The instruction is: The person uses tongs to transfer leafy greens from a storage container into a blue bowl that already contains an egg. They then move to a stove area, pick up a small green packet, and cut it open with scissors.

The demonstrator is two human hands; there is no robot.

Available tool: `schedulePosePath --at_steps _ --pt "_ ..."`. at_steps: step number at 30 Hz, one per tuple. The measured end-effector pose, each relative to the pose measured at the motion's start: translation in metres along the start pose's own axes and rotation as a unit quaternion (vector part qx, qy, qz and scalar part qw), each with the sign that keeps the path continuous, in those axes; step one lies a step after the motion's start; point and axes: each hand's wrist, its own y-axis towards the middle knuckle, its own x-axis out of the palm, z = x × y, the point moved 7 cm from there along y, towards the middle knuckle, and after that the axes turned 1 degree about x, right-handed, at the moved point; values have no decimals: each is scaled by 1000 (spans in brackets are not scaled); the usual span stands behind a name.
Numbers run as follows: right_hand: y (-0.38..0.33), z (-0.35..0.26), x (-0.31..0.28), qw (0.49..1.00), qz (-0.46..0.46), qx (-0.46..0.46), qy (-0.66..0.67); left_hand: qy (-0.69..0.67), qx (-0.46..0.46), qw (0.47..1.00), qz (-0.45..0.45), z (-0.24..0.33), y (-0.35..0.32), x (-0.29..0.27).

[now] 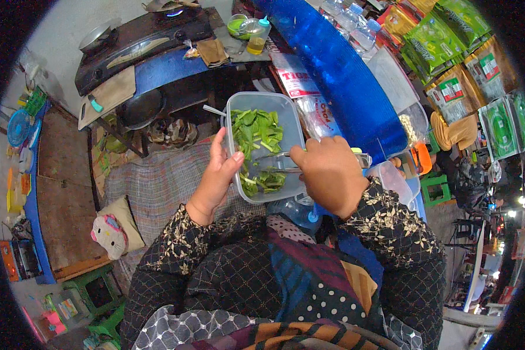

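Observation:
My left hand (pixel 211 178) grips the left side of a clear plastic container (pixel 290 119), its thumb over the rim. Chopped green leaves (pixel 254 133) lie inside, in a larger heap at the far end and a smaller one at the near end. Closed around a pair of metal tongs (pixel 278 163), my right hand (pixel 335 175) reaches over the container's right rim. The tongs' tips are down among the leaves; whether they pinch any is hard to make out. A thin pale handle (pixel 213 109) shows beside the container's far left corner.
Beyond the container stands a stove (pixel 140 52), a small flame lit at its far end. A squeeze bottle (pixel 259 38) and green bowl (pixel 237 25) are on the counter. A tall blue panel (pixel 344 76) rises at right, near plastic tubs (pixel 394 178). A checked mat (pixel 151 181) covers the floor.

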Motion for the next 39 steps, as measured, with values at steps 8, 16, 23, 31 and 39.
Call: schedulePosePath --at_steps 8,16,23,31,39 --pt "7 -4 4 1000 -8 -21 -7 -23 -16 999 23 -5 -4 -8" --pt "1 24 -12 997 -47 49 -23 25 2 998 53 -8 -4 -25" --pt "-16 68 -4 988 -76 112 -77 56 28 990 125 -12 -17 -76" --pt "-36 92 26 976 -115 171 -68 33 6 992 121 -8 -19 -76" --pt "-64 97 58 969 -46 239 42 53 -9 992 111 -19 -18 -71"
